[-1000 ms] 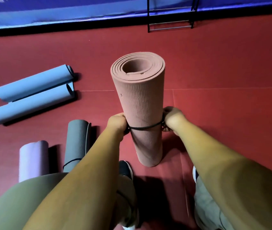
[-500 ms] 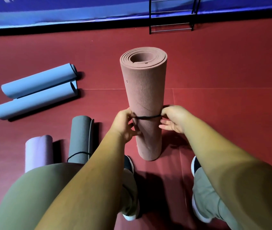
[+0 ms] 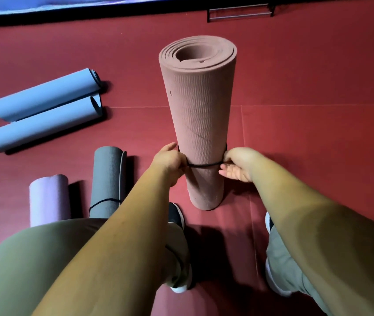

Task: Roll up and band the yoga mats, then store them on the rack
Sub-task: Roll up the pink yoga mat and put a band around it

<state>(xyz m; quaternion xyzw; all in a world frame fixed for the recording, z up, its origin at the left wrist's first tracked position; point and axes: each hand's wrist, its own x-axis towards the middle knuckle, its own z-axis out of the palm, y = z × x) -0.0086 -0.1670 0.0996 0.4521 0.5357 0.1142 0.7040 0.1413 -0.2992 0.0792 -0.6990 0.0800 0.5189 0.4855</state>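
Note:
A rolled pink-brown yoga mat (image 3: pixel 201 115) stands upright on the red floor in front of me. A black elastic band (image 3: pixel 204 165) circles its lower part. My left hand (image 3: pixel 170 160) grips the band at the mat's left side. My right hand (image 3: pixel 238 164) pinches the band at the right side, with its other fingers spread below. The black metal rack (image 3: pixel 238 13) stands far back against the wall.
Two rolled blue mats (image 3: pixel 44 110) lie on the floor at the left. A banded grey mat (image 3: pixel 107 179) and a lilac mat (image 3: pixel 49 199) lie beside my left leg. My shoes (image 3: pixel 177 215) flank the upright mat's base. A blue wall pad runs along the back.
The upright mat has tilted back toward me. The band has slid lower along the mat, with both hands moving down beside it.

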